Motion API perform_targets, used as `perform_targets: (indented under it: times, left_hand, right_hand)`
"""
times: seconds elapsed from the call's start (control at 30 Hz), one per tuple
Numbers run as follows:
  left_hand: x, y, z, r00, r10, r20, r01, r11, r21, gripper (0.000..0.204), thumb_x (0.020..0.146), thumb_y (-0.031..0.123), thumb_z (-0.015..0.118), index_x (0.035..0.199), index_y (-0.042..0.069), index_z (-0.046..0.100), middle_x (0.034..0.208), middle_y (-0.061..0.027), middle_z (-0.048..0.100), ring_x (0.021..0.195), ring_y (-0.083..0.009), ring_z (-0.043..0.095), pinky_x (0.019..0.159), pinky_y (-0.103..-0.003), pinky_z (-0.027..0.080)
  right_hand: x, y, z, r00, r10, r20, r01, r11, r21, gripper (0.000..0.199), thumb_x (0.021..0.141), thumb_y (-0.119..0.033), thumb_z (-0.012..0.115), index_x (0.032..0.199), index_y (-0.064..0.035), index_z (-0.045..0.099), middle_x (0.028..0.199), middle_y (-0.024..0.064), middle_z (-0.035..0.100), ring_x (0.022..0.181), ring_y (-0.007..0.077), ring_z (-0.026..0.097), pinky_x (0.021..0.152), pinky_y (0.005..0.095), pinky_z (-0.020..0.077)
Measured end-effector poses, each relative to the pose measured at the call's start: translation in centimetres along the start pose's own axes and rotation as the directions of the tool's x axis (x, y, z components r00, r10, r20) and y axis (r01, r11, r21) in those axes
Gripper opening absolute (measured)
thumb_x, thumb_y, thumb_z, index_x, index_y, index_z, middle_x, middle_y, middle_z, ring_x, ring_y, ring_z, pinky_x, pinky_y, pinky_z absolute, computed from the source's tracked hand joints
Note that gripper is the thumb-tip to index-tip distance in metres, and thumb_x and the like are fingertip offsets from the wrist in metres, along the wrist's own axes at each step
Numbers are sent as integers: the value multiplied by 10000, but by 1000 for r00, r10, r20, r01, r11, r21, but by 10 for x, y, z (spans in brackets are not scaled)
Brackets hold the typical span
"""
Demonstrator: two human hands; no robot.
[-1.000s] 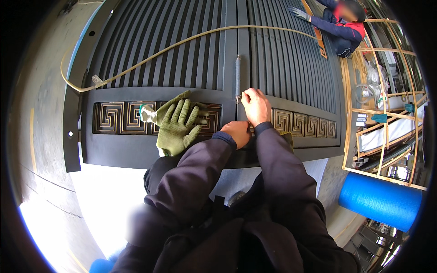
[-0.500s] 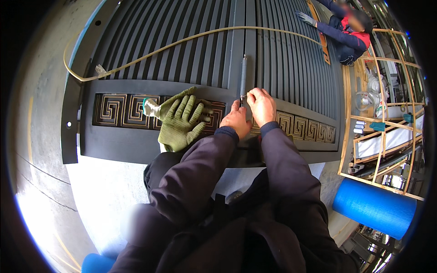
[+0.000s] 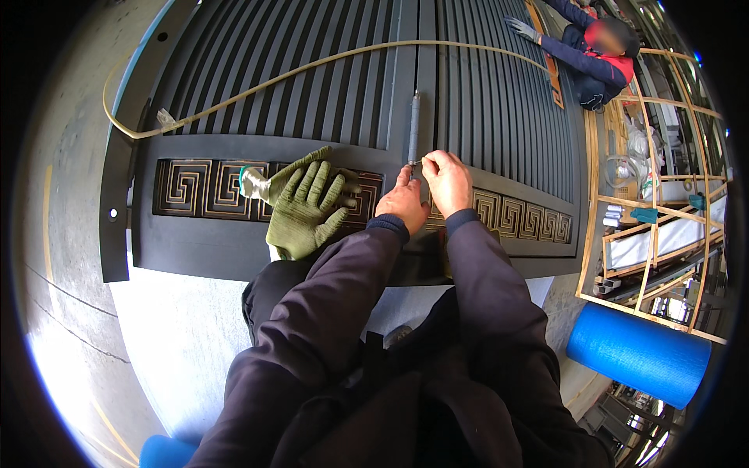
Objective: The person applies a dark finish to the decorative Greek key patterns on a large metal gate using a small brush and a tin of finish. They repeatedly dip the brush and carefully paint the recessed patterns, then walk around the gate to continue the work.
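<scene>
A dark grey gate with slatted panels (image 3: pixel 257 70) lies flat before me. Along its central seam sits a slim grey cylindrical rod (image 3: pixel 414 129) with a thin tip at its far end. My left hand (image 3: pixel 403 204) is at the rod's near end, its index finger pressed against a small dark part there. Just to the right, my right hand (image 3: pixel 450 186) pinches a tiny thin piece beside the same end; its kind is too small to tell. Green knitted gloves (image 3: pixel 304 214) lie to the left of my hands, over gold-edged fretwork (image 3: pixel 186 189).
A pale hose (image 3: pixel 312 69) arches across the slats. At the far right a co-worker (image 3: pixel 597 58) crouches with a gloved hand on the gate. Wooden frames (image 3: pixel 601 234) and a blue roll (image 3: pixel 640 355) stand on the right. White sheeting (image 3: pixel 179 312) shows under the gate's near edge.
The view has shifted slightly, so the gate and gloves appear a little further left. Both hands stay at the rod's near end, with only slight finger movement.
</scene>
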State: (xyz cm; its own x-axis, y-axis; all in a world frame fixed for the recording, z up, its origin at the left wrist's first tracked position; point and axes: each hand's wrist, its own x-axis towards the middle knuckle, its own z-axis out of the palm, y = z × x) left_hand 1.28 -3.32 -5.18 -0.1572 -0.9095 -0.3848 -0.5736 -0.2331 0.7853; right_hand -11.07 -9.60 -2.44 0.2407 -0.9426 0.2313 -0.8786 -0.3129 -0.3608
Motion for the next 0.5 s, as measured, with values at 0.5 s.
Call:
perform_targets:
  times: [0.5]
  left_hand:
    - [-1,1,4,1000,21,20,-23,997,77,674,959,319,702,1540,36,511,1788,-180,223,1374,-358,632,1135,-451,527]
  right_hand:
    - [9,16,8,938,243,246,-316,891,326,147,976,-143,764,1080,-41,743,909,140,784,811,263,756,740,399,591]
